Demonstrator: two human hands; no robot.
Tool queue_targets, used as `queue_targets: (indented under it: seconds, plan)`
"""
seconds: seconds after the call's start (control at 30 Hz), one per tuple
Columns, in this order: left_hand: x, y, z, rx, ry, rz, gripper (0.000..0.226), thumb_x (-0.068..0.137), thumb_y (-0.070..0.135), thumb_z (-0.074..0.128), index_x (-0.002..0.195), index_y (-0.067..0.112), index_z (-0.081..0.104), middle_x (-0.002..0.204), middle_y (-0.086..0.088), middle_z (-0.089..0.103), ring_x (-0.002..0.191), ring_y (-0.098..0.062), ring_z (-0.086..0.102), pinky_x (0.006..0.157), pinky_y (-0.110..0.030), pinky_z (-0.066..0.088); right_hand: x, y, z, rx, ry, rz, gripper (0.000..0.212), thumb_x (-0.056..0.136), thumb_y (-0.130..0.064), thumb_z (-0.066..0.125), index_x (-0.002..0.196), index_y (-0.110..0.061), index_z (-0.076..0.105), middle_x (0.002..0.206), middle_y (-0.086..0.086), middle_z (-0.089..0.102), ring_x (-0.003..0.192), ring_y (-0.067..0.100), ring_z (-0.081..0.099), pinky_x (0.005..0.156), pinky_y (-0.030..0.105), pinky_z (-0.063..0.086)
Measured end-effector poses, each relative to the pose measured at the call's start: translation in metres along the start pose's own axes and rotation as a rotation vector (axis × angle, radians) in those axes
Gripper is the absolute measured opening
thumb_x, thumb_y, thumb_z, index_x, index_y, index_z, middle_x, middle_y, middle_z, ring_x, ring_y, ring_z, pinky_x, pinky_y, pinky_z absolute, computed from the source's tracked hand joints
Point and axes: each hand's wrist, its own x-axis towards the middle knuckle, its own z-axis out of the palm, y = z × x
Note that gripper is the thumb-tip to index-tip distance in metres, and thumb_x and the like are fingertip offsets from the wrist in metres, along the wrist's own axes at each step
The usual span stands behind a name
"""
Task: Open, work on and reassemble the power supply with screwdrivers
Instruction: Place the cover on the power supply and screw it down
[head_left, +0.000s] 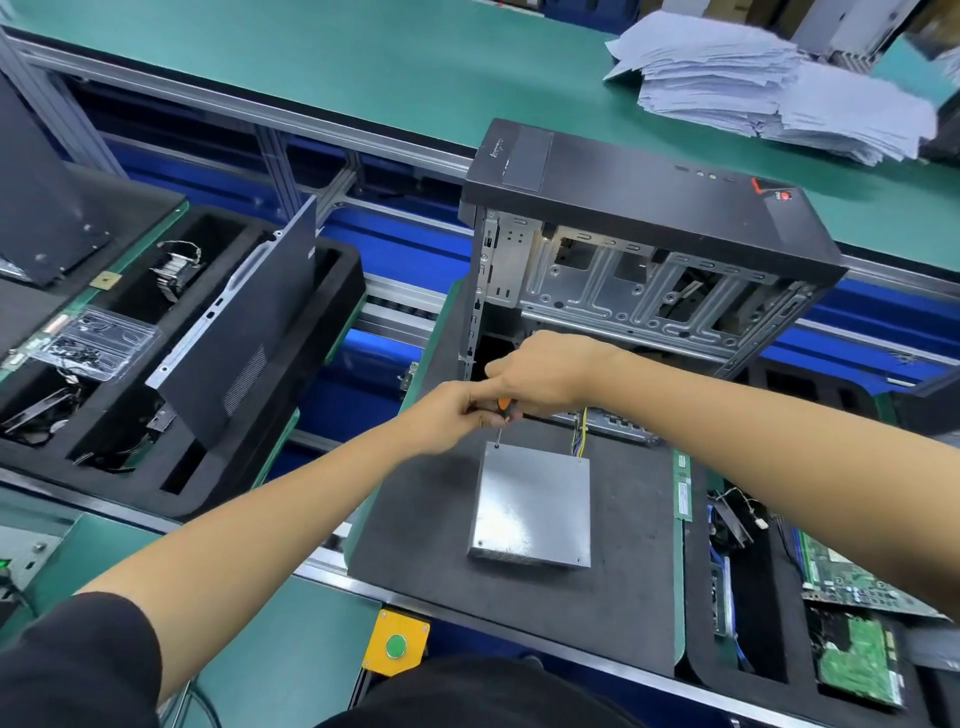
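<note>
Both hands' fingers (470, 410) pinch the orange-handled screwdriver (501, 415); below them, its tip could slip off the power supply (532, 506) corner screw (497, 446) if tilted.

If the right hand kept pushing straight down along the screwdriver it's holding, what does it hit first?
The right hand drives the screwdriver down onto the power supply at its far left corner. The tip appears to sit at a screw there, though depth is hard to judge.

Brand mark on a stripped computer case

A pale logo on the computer case's (644, 208) black front panel (524, 156) appears to read "Lenovo", though faintly; the red sticker (776, 193) near its other end is too blurred to read.
</note>
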Motion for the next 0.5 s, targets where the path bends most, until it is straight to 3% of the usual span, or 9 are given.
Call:
queue_targets:
  seconds: [0.07, 0.17, 0.27, 0.33, 0.4, 0.47, 0.5]
  plan:
    - [-0.001, 0.002, -0.003, -0.072, -0.003, -0.016, 0.035, 0.085, 0.010, 0.082, 0.112, 0.029, 0.071, 0.090, 0.012, 0.076, 0.082, 0.002, 0.068, 0.079, -0.011, 0.051, 0.002, -0.001, 0.000, -0.074, 0.004, 0.052, 0.026, 0.099, -0.039, 0.048, 0.122, -0.027, 0.052, 0.088, 0.000, 0.061, 0.065, 0.026, 0.052, 0.055, 0.035, 0.040]
    - [0.002, 0.006, 0.003, -0.001, 0.121, -0.010, 0.041, 0.067, 0.027, 0.097, 0.088, 0.050, 0.071, 0.074, 0.016, 0.070, 0.066, 0.001, 0.062, 0.066, -0.011, 0.048, 0.005, -0.007, 0.003, -0.178, -0.009, 0.140, 0.036, 0.099, -0.048, 0.040, 0.110, -0.021, 0.061, 0.060, -0.002, 0.041, 0.056, 0.026, 0.045, 0.050, 0.031, 0.030]
    - [0.007, 0.003, 0.005, 0.000, 0.152, -0.026, 0.032, 0.077, 0.017, 0.090, 0.074, 0.040, 0.068, 0.064, 0.023, 0.064, 0.057, 0.005, 0.053, 0.064, -0.015, 0.041, 0.005, -0.009, 0.004, -0.124, 0.022, 0.138, 0.033, 0.096, -0.050, 0.043, 0.114, -0.024, 0.054, 0.068, -0.005, 0.043, 0.053, 0.023, 0.042, 0.051, 0.031, 0.032]
    - [0.006, 0.002, -0.001, 0.005, 0.046, 0.005, 0.035, 0.086, 0.008, 0.081, 0.079, 0.040, 0.068, 0.071, 0.026, 0.067, 0.066, 0.009, 0.059, 0.069, -0.011, 0.043, 0.002, -0.007, 0.001, -0.062, 0.037, 0.056, 0.030, 0.096, -0.044, 0.044, 0.122, -0.028, 0.046, 0.089, -0.004, 0.052, 0.060, 0.026, 0.048, 0.053, 0.034, 0.037]
    - [0.004, 0.007, -0.010, 0.049, -0.059, 0.019, 0.032, 0.090, 0.010, 0.077, 0.083, 0.040, 0.068, 0.077, 0.028, 0.068, 0.074, 0.008, 0.063, 0.070, -0.012, 0.043, 0.001, -0.005, -0.002, -0.084, 0.013, -0.032, 0.020, 0.098, -0.035, 0.049, 0.117, -0.029, 0.048, 0.098, -0.001, 0.059, 0.063, 0.026, 0.048, 0.054, 0.034, 0.035]
    - [0.004, 0.009, -0.010, 0.007, -0.062, -0.007, 0.025, 0.083, 0.015, 0.084, 0.091, 0.035, 0.072, 0.082, 0.022, 0.072, 0.080, 0.002, 0.069, 0.073, -0.014, 0.049, 0.004, -0.003, -0.002, -0.138, 0.005, 0.034, 0.020, 0.097, -0.035, 0.048, 0.115, -0.027, 0.053, 0.088, 0.001, 0.062, 0.061, 0.026, 0.047, 0.052, 0.033, 0.030]
    - [0.005, 0.010, -0.008, -0.025, -0.024, -0.011, 0.032, 0.077, 0.017, 0.090, 0.094, 0.036, 0.072, 0.085, 0.017, 0.074, 0.083, -0.003, 0.072, 0.076, -0.015, 0.051, 0.006, -0.003, -0.002, -0.165, -0.008, 0.101, 0.024, 0.097, -0.039, 0.046, 0.114, -0.024, 0.056, 0.077, 0.001, 0.058, 0.056, 0.024, 0.045, 0.050, 0.031, 0.027]
